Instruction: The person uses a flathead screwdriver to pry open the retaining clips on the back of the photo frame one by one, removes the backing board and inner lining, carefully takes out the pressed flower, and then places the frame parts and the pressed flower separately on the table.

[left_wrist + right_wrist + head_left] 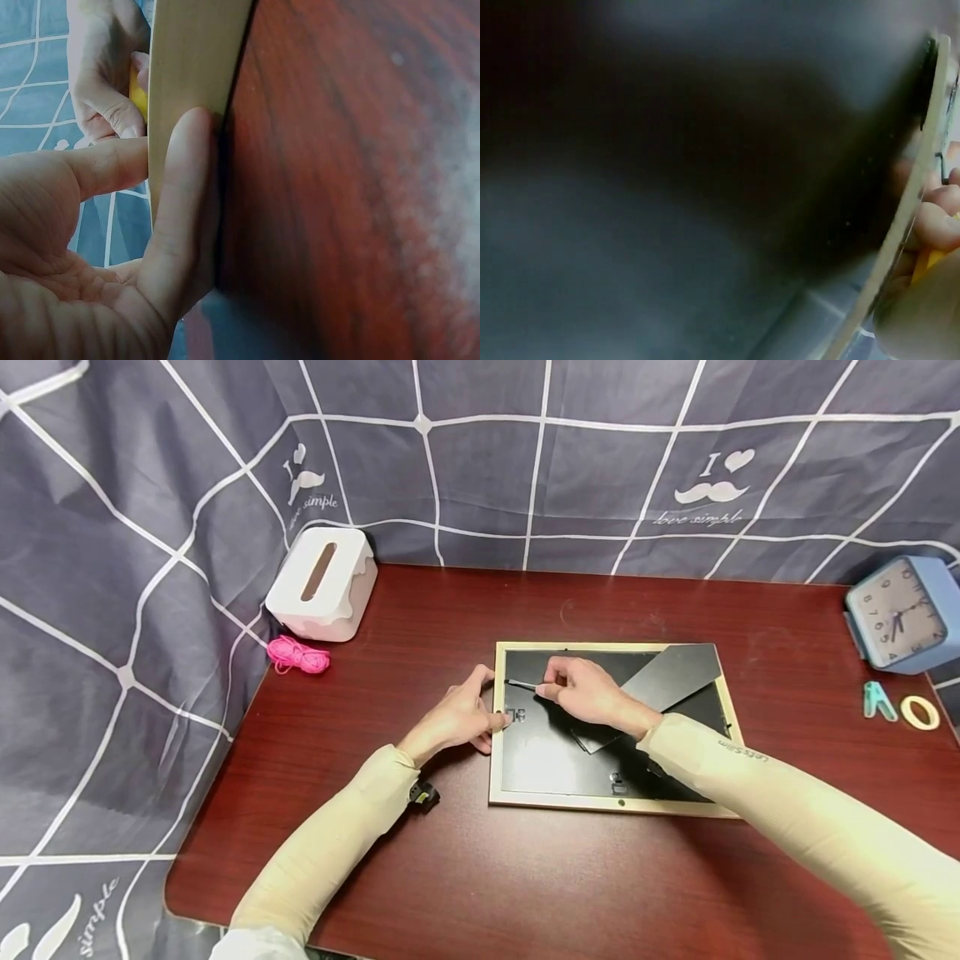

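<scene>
1. You are working at a red-brown wood-grain table [450,877], with a grey curtain [487,477] in white grid lines hanging behind it and down its left side.
2. At the table's far left corner stand a white tissue box [337,592] and, just beside it, a bundle of pink cord [297,656]. Over to the right are a blue clock [903,614], a teal clip [879,702] and a pale yellow ring [905,713].
3. Your picture frame [555,801] lies back side up in front of you, its dark backing board [551,764] showing; a grey support flap [671,677] slants across the board, partly under your right forearm.
4. Your left hand [459,717] is loosely spread at the frame's left side: one straight finger lies along the outer face, and the thumb touches the edge.
5. Your right hand [585,693] has its fingers curled closed, pinching a thin tool [522,685] whose tip reaches the left border's inner edge; whether it touches, you cannot tell. A yellow part [138,96] shows in that grip.
</scene>
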The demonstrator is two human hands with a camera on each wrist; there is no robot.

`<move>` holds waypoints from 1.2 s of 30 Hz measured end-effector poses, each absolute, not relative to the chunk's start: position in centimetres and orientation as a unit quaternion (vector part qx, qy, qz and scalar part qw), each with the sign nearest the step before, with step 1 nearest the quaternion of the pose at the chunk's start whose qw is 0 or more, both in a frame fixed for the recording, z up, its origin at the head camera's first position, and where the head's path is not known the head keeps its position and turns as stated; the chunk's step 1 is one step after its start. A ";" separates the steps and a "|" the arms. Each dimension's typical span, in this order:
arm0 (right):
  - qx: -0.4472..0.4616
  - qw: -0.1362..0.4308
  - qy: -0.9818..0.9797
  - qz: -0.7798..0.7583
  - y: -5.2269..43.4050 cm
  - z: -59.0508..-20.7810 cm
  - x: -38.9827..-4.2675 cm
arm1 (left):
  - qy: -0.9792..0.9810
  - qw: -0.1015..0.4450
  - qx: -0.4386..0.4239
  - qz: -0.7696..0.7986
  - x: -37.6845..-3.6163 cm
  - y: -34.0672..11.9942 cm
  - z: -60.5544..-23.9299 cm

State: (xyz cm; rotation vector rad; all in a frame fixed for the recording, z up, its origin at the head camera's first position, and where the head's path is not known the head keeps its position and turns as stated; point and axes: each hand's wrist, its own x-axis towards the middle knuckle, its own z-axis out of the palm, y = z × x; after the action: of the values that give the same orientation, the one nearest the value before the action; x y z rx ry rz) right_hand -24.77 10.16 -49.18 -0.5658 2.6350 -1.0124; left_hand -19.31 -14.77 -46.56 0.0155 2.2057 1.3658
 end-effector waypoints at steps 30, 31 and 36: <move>-0.189 0.137 0.899 -0.371 9.6 -49.7 -25.1 | 0.818 0.273 0.018 0.505 -19.5 -15.4 -46.3; -0.189 0.137 0.899 -0.369 9.5 -50.0 -25.3 | 0.819 0.273 0.017 0.505 -19.5 -15.5 -46.3; -0.218 0.131 0.889 -0.380 7.9 -49.7 -25.2 | 0.823 0.264 0.005 0.504 -19.6 -15.7 -46.2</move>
State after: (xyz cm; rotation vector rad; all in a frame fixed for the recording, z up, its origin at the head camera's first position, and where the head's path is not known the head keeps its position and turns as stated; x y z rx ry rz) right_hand -25.24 7.86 -49.67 -0.6326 2.5834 -1.1033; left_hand -19.56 -15.74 -46.23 0.0130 2.2240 1.3613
